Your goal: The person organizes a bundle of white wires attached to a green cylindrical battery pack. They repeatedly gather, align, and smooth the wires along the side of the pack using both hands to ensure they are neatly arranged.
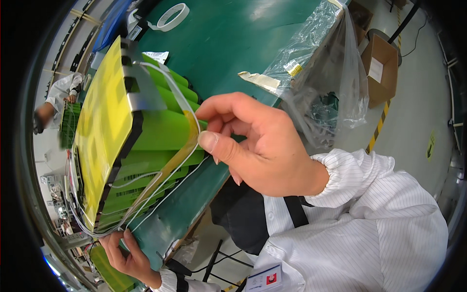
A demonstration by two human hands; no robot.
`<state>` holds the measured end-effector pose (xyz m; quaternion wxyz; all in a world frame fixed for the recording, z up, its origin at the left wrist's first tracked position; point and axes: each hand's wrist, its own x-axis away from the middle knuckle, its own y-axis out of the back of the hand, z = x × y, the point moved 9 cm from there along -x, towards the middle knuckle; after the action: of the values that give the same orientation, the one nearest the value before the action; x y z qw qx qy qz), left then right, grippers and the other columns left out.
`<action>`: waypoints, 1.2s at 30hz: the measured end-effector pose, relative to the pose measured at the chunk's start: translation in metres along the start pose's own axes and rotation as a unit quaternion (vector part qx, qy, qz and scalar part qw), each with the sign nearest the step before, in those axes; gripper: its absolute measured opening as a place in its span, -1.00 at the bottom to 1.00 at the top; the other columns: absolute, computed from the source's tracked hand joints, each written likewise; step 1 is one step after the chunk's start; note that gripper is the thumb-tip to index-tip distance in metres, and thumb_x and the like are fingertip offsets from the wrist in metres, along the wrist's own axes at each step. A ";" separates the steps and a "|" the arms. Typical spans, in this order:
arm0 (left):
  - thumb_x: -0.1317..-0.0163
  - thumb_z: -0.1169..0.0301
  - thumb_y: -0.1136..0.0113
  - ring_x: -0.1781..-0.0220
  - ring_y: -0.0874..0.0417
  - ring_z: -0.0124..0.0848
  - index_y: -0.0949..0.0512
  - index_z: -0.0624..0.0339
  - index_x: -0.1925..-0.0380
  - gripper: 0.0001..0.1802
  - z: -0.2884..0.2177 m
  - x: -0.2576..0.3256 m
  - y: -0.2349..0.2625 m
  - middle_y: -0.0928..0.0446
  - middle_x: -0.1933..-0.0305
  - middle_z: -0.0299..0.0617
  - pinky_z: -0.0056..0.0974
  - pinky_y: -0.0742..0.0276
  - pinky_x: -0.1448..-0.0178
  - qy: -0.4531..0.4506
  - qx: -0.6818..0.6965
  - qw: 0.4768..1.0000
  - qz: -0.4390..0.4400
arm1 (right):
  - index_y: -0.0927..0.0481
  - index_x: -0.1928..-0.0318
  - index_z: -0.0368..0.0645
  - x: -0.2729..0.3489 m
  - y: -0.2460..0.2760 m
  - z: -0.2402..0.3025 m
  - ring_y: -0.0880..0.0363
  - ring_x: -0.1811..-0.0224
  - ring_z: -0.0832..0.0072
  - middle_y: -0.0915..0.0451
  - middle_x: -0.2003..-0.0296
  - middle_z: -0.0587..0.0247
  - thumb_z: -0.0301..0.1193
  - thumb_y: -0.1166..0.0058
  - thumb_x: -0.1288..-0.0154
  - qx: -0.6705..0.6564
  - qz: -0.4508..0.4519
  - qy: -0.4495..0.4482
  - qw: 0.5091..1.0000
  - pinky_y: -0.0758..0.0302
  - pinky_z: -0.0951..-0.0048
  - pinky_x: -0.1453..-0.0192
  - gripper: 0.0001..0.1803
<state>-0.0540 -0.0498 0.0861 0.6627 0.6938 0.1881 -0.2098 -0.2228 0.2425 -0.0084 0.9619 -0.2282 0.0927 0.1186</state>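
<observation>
A battery pack of green cylindrical cells [158,130] stands tilted on the green table, with a yellow sheet [104,121] over its left face and a black frame edge. White wires [181,97] run down its side, and a strip of amber tape [181,153] lies along them. My right hand [262,146] is at the pack's right side, thumb and forefinger closed at the tape's edge beside the wires. Down at the lower corner, my left hand [127,258] has its curled fingertips on the gathered white wires. The pack partly hides what those fingertips grip.
A white tape roll [173,17] lies at the table's far side. Clear plastic film [311,53] hangs over the right edge, near a cardboard box [382,68] on the floor. Another person's hand [71,99] is by a green pack [69,124] at far left.
</observation>
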 end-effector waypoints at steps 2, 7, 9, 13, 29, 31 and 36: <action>-0.29 0.65 -0.25 0.13 -0.56 -0.03 -0.55 0.40 0.29 -0.95 0.000 0.000 -0.001 -0.56 0.30 0.00 -0.04 -0.41 -0.25 0.004 0.008 1.000 -0.010 | -0.58 0.04 -0.35 -0.002 0.000 0.002 -0.62 0.33 0.50 -0.63 0.33 0.17 -0.55 -0.20 -0.37 0.013 0.001 0.014 1.000 -0.57 0.45 0.20 -0.80; -0.35 0.63 -0.21 0.29 -0.47 -0.21 -0.53 0.40 0.28 -0.95 -0.015 -0.004 0.000 -0.47 0.32 -0.09 -0.21 -0.41 0.13 -0.044 0.008 0.998 -0.036 | -0.60 0.02 -0.33 -0.003 0.000 0.009 -0.66 0.30 0.54 -0.67 0.30 0.19 -0.54 -0.25 -0.35 0.088 -0.001 0.051 0.995 -0.60 0.48 0.26 -0.77; -0.32 0.67 -0.22 0.30 -0.46 -0.23 -0.53 0.41 0.27 -0.94 -0.018 -0.005 -0.002 -0.48 0.33 -0.10 -0.23 -0.42 0.12 -0.045 -0.004 0.998 -0.036 | -0.60 0.01 -0.32 -0.004 0.003 0.010 -0.69 0.27 0.54 -0.69 0.28 0.19 -0.53 -0.27 -0.34 0.110 -0.005 0.052 0.993 -0.61 0.51 0.29 -0.75; -0.26 0.71 -0.26 0.31 -0.45 -0.21 -0.53 0.40 0.29 -0.90 -0.022 -0.007 -0.004 -0.49 0.35 -0.11 -0.21 -0.41 0.11 -0.046 -0.013 0.997 -0.064 | -0.64 0.04 -0.23 0.002 0.001 0.028 -0.67 0.30 0.49 -0.65 0.27 0.17 -0.54 -0.33 -0.27 0.159 -0.030 0.193 0.968 -0.61 0.48 0.33 -0.74; -0.23 0.72 -0.28 0.25 -0.45 -0.20 -0.53 0.38 0.30 -0.88 -0.022 -0.003 -0.001 -0.51 0.32 -0.11 -0.22 -0.39 0.09 -0.022 0.002 0.995 -0.095 | -0.70 0.29 -0.22 0.012 -0.053 0.064 -0.45 0.40 0.38 -0.45 0.34 0.23 -0.65 -0.43 0.09 0.457 0.160 0.483 0.730 -0.40 0.42 0.40 -0.72; -0.21 0.72 -0.29 0.24 -0.47 -0.18 -0.54 0.37 0.30 -0.87 -0.024 0.000 0.006 -0.52 0.32 -0.10 -0.21 -0.41 0.07 -0.016 -0.004 0.995 -0.099 | -0.70 0.29 -0.21 0.015 -0.060 0.065 -0.43 0.41 0.38 -0.45 0.35 0.23 -0.62 -0.48 0.10 0.454 0.169 0.480 0.731 -0.37 0.42 0.41 -0.71; 0.01 0.71 -0.44 0.27 -0.51 -0.11 -0.61 0.32 0.35 -0.77 -0.026 -0.008 -0.001 -0.56 0.36 -0.11 -0.16 -0.46 0.09 -0.032 0.028 0.988 -0.149 | -0.74 0.24 -0.19 0.024 -0.059 0.060 -0.40 0.43 0.39 -0.45 0.36 0.26 -0.58 -0.55 0.10 0.511 0.146 0.488 0.693 -0.31 0.42 0.43 -0.66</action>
<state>-0.0604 -0.0233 0.0904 0.6103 0.6690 0.2624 -0.3334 -0.1768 0.2233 0.0633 0.7202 0.2893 0.6273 0.0641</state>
